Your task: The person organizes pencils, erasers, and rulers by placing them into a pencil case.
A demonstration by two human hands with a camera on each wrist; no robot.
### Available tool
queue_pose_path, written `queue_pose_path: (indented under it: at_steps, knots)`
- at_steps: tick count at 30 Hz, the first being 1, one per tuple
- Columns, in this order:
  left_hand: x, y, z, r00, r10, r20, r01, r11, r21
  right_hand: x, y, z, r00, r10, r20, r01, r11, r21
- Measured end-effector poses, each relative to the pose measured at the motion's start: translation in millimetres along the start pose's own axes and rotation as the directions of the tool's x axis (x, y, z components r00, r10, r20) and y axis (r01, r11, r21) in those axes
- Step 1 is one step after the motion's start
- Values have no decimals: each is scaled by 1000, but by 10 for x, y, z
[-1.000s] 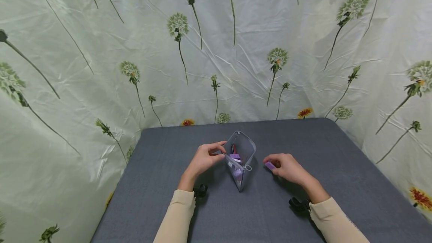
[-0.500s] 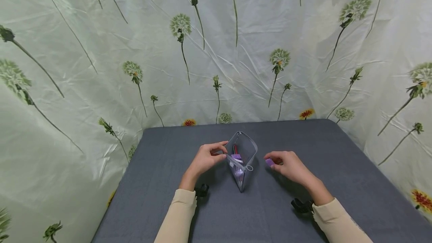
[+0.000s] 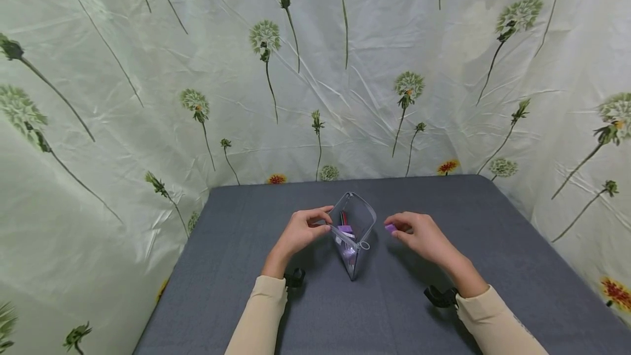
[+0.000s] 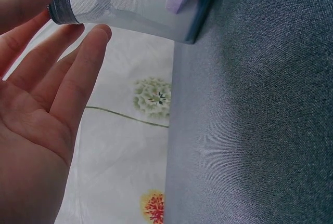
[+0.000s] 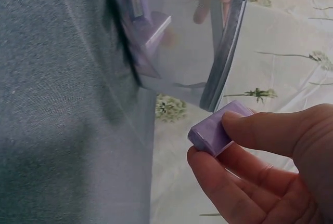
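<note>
A see-through grey mesh zip pouch stands upright on the table with its mouth spread wide. Between thumb and fingers, my left hand pinches the zipper edge on the pouch's left side. Inside, slim red and black sticks lean behind purple items. To the right of the pouch, my right hand holds a small purple eraser between thumb and fingertips. In the right wrist view the eraser is just beside the zipped rim. A ring-shaped zipper pull hangs at the pouch's near corner.
The dark grey table has a rounded far edge close behind the pouch. A pale curtain printed with dandelions hangs behind and at both sides. Black straps sit on both wrists.
My right hand has lifted a little with the eraser, slightly farther from me. The left hand keeps its pinch on the pouch, and the whole head view has shifted slightly.
</note>
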State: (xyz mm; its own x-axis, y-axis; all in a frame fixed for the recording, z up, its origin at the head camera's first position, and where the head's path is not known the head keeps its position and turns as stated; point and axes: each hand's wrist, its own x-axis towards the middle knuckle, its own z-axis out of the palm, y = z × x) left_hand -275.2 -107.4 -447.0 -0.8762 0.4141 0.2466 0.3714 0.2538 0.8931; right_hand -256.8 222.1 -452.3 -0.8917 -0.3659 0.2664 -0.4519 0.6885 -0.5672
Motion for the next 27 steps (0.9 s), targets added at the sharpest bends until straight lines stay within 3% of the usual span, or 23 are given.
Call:
queue_pose_path:
  at_steps: [6, 13, 16, 23, 27]
  knots:
    - [18, -36, 14, 1000, -9, -1, 9, 1000, 0, 27, -64, -36, 999, -31, -25, 31, 1000, -6]
    - [98, -331, 46, 1000, -3, -23, 2, 1000, -4, 70, -141, -65, 999, -42, -33, 41, 999, -13]
    - [105, -380, 42, 1000, 8, -22, -8, 1000, -11, 93, -168, -77, 999, -42, -31, 42, 999, -5]
    - [111, -366, 47, 1000, -2, -14, 2, 1000, -3, 174, -268, -108, 998, -48, -39, 48, 999, 18]
    - [83, -259, 43, 1000, -12, -8, 12, 1000, 3, 231, -331, -112, 997, -62, -43, 64, 997, 31]
